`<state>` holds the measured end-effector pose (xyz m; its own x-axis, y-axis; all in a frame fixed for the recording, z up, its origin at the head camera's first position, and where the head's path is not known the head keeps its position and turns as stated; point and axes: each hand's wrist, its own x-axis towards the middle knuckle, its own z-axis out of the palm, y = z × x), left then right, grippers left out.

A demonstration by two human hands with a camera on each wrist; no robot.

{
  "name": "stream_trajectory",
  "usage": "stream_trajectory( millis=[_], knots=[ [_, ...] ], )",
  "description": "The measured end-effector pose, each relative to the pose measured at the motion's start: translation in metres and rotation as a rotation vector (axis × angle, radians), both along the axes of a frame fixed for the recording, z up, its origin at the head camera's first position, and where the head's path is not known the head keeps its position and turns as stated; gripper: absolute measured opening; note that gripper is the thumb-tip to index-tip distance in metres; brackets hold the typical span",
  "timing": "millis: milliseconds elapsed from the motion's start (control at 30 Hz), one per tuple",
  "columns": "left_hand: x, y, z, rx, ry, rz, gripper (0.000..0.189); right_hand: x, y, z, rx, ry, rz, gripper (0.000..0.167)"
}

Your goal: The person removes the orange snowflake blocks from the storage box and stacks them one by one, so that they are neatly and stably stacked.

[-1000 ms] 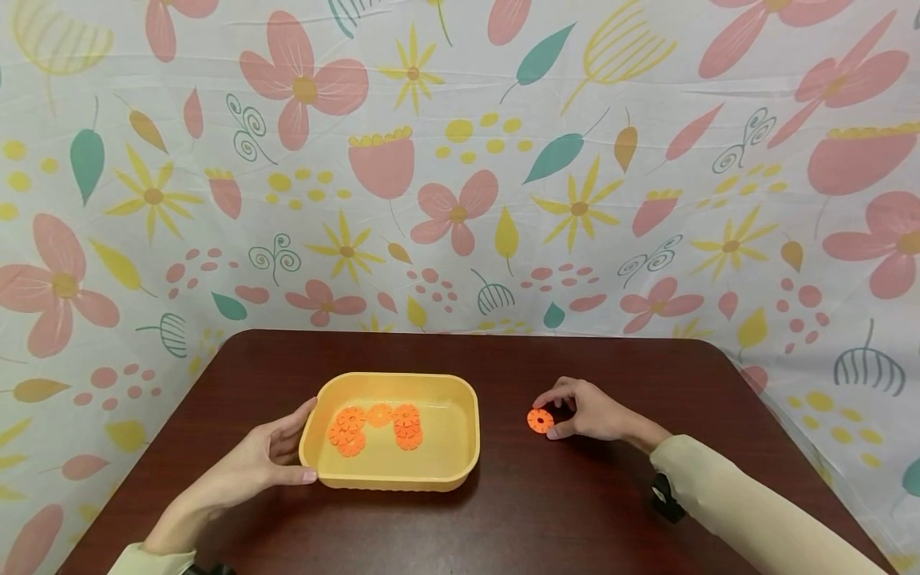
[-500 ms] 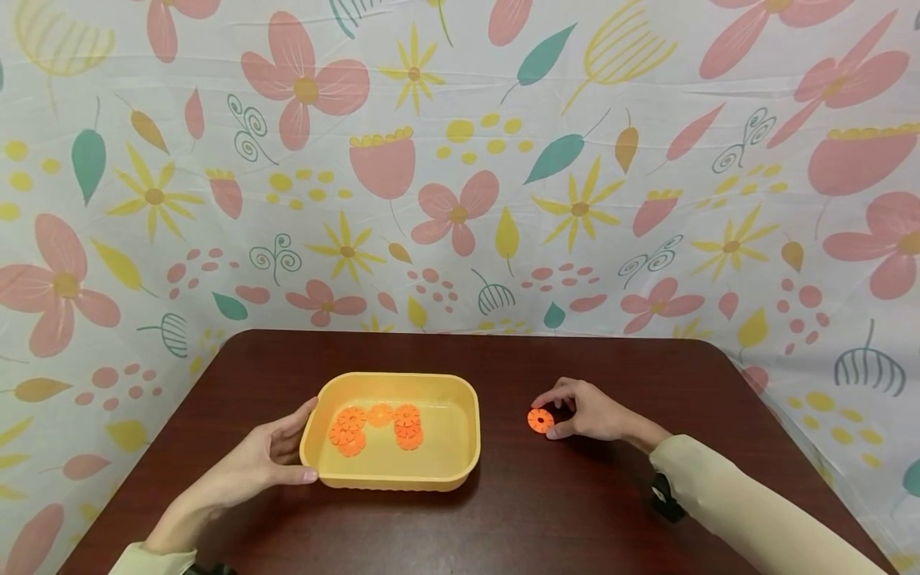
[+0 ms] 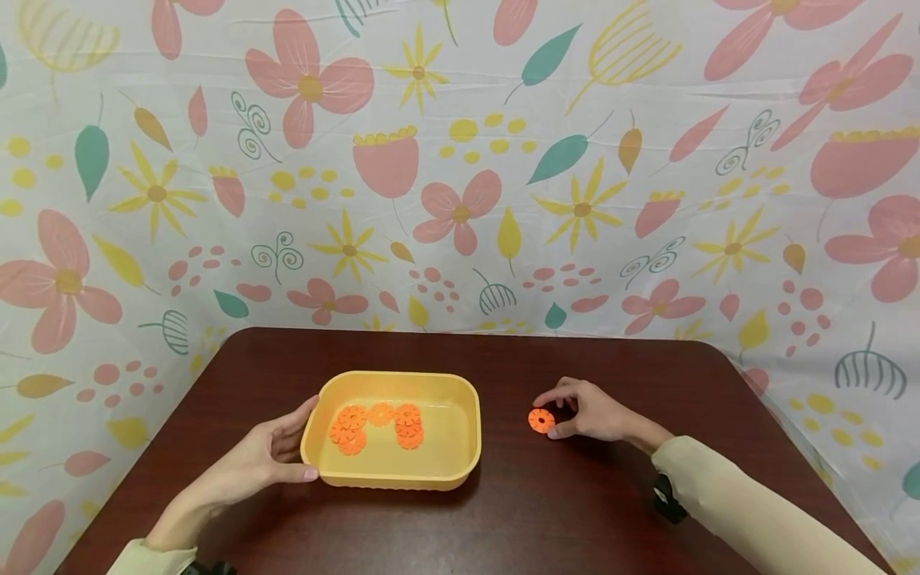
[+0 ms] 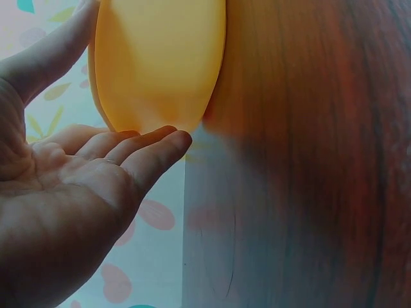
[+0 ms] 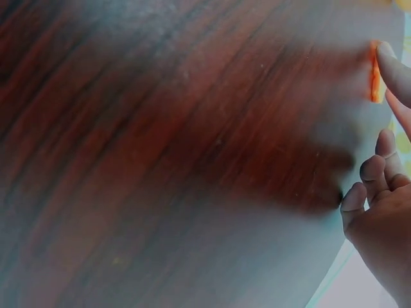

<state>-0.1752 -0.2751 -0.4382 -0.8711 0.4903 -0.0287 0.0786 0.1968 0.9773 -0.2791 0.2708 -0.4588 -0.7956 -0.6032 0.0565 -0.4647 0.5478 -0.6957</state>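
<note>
In the head view, my left hand (image 3: 253,465) rests against the left end of a yellow plastic tray (image 3: 398,482). Its fingers are fairly straight along the end wall, and the thumb touches the front left corner. The left wrist view shows this hand's fingertips at the tray's end (image 4: 160,70). To the right of the tray, my right hand (image 3: 592,411) pinches one orange notched disc (image 3: 532,421) with a hole in its middle, between thumb and index finger. The disc stands on edge, facing the camera. In the right wrist view, the disc (image 5: 374,72) shows edge-on beside the thumb.
Inside the tray lie several more orange notched discs (image 3: 352,417), grouped at the left and middle. A dark wood-grain table (image 3: 496,527) bears everything. Behind it hangs a floral cloth (image 3: 460,263).
</note>
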Motion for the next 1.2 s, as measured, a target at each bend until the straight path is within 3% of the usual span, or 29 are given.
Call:
stream_trajectory(
  millis=[333, 667, 967, 1200],
  knots=[
    [0.000, 0.000, 0.000, -0.002, -0.023, 0.014, 0.102, -0.004, -0.008, 0.026, 0.004, 0.023, 0.019, 0.045],
    [0.000, 0.000, 0.001, -0.010, -0.031, 0.015, 0.103, -0.007, -0.048, 0.060, -0.017, -0.002, 0.119, 0.043],
    [-0.003, 0.000, -0.001, -0.008, 0.005, 0.002, 0.102, -0.004, -0.091, 0.076, -0.053, 0.000, 0.240, 0.047],
    [-0.004, 0.001, -0.001, 0.005, -0.013, -0.008, 0.101, -0.002, -0.123, 0.081, -0.066, -0.006, 0.319, 0.047]
  ],
)
